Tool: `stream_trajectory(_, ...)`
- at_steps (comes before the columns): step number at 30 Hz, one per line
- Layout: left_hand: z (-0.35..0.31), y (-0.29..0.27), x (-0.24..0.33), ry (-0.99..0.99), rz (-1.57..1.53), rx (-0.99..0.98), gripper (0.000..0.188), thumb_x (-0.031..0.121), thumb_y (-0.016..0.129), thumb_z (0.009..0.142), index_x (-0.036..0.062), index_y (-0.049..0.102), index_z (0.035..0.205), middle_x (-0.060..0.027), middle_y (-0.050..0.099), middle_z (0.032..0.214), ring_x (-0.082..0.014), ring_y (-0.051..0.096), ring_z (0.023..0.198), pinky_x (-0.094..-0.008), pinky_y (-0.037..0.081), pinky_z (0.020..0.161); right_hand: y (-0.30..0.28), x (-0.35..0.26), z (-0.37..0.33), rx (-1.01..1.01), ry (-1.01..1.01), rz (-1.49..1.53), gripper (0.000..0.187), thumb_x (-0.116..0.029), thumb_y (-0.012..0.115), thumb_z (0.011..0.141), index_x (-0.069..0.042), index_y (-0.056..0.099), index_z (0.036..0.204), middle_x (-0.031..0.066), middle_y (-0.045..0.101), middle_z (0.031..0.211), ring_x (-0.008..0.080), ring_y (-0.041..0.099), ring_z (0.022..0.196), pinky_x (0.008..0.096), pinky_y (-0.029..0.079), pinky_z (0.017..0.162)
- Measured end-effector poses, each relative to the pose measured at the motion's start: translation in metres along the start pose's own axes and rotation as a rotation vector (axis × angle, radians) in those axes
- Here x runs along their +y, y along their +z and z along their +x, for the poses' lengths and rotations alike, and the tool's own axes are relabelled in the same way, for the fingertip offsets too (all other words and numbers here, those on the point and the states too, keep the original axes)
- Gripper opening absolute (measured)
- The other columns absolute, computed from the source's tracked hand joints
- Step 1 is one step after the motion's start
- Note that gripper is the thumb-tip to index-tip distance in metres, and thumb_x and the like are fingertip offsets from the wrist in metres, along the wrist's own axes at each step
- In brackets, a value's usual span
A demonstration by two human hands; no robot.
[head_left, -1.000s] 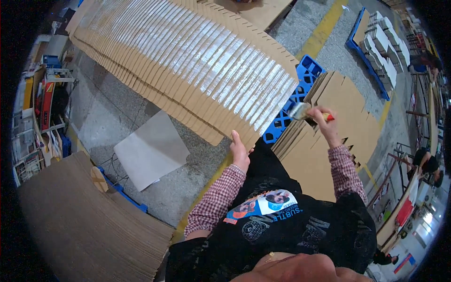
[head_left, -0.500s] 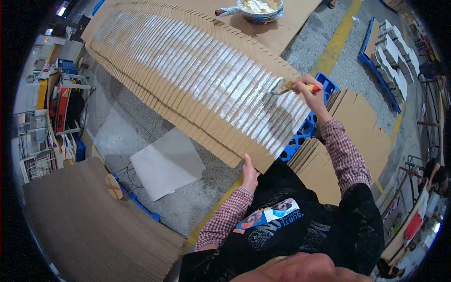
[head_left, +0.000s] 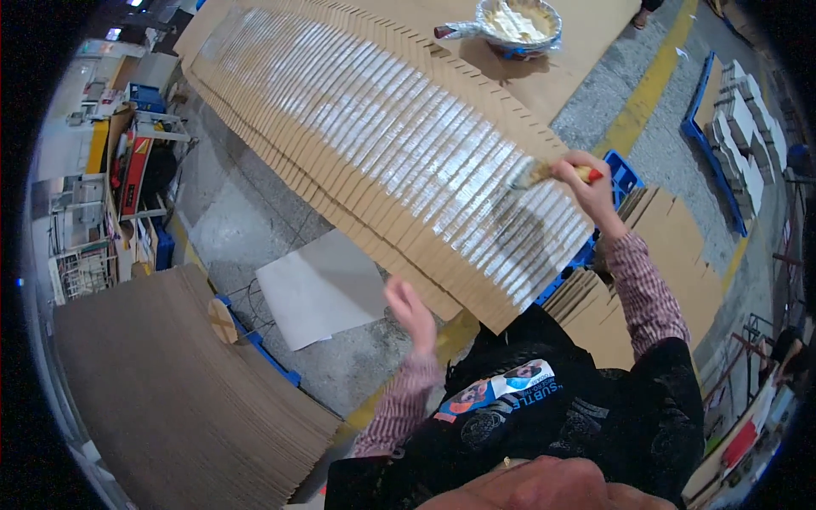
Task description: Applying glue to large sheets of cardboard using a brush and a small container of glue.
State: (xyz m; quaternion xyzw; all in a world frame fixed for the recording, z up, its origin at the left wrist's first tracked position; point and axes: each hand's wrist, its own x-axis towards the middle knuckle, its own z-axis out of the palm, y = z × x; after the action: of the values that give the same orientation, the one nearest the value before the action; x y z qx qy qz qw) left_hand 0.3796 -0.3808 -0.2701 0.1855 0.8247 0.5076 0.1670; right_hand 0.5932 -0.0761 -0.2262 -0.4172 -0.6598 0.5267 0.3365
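A long, fanned row of overlapping brown cardboard sheets [head_left: 399, 223] stretches from near my body to the far left. Shiny, wet-looking white coating [head_left: 450, 157] covers the exposed strips along its middle. Over the right near end, my right hand [head_left: 586, 185] is closed round the handle of a flat paintbrush [head_left: 537, 175], whose bristles rest on the coated strips. My left hand [head_left: 411, 313] is raised off the near left edge of the row, slightly blurred, holding nothing, with thumb and fingers apart.
A plastic-wrapped pan [head_left: 520, 24] of whitish paste stands on the cardboard-topped surface beyond. Tall stacked brown sheets [head_left: 161, 365] fill the lower left, near a white sheet [head_left: 321, 285] on the floor. Cut cardboard pieces [head_left: 659, 246] lie at right; a blue pallet [head_left: 712, 144] holds stacked pieces farther off.
My left hand has let go of the row's near edge and moved left, away from it. The brush stays on the strips in my right hand. The whole view has shifted slightly.
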Motion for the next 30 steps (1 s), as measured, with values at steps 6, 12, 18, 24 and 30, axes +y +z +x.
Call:
stream_trajectory(6,0.116,0.029,-0.02,0.214,0.579,0.137,0.055,0.025,0.038,0.096,-0.003,0.023,0.141,-0.0213,0.02,0.148,-0.0337,0.016,0.138,-0.044,0.015,0.111,0.045,-0.001,0.057,-0.001,-0.258,-0.109,0.013,-0.01,0.066,0.079,0.002,0.062,0.077,0.0039,0.059,0.065,0.0106,0.055,0.064,0.0253,0.044,0.061)
stream_trajectory(12,0.113,0.046,-0.023,0.192,0.69,0.148,0.054,0.026,0.03,0.097,-0.0009,0.021,0.142,-0.015,0.018,0.151,-0.0299,0.012,0.14,-0.0446,0.007,0.113,-0.005,0.019,0.026,-0.147,0.063,-0.131,0.013,-0.008,0.063,0.079,0.002,0.06,0.073,0.0032,0.058,0.065,0.0099,0.053,0.063,0.025,0.042,0.059)
stream_trajectory(18,0.111,0.049,-0.019,0.191,0.638,0.169,0.052,0.027,0.028,0.098,0.0028,0.022,0.144,-0.0136,0.022,0.15,-0.0301,0.015,0.14,-0.0444,0.008,0.112,0.024,0.0,0.055,-0.106,-0.131,-0.176,0.015,-0.01,0.061,0.077,0.003,0.058,0.071,0.0068,0.056,0.064,0.011,0.052,0.061,0.0273,0.041,0.057)
stream_trajectory(24,0.11,0.042,-0.018,0.176,0.696,0.144,0.051,0.025,0.028,0.097,0.0052,0.023,0.144,-0.0114,0.022,0.15,-0.031,0.015,0.139,-0.0442,0.007,0.112,0.04,-0.033,0.075,-0.222,-0.006,-0.181,0.017,-0.011,0.062,0.08,0.002,0.058,0.07,0.006,0.055,0.063,0.0086,0.048,0.06,0.0246,0.039,0.055)
stream_trajectory(30,0.11,0.05,-0.02,0.178,0.695,0.108,0.052,0.025,0.028,0.097,0.0044,0.021,0.144,-0.0114,0.021,0.151,-0.0312,0.013,0.14,-0.0442,0.006,0.112,0.124,-0.022,0.163,-0.056,-0.394,-0.096,0.015,-0.012,0.066,0.081,0.001,0.061,0.077,0.0049,0.061,0.074,0.0088,0.054,0.068,0.0233,0.043,0.061)
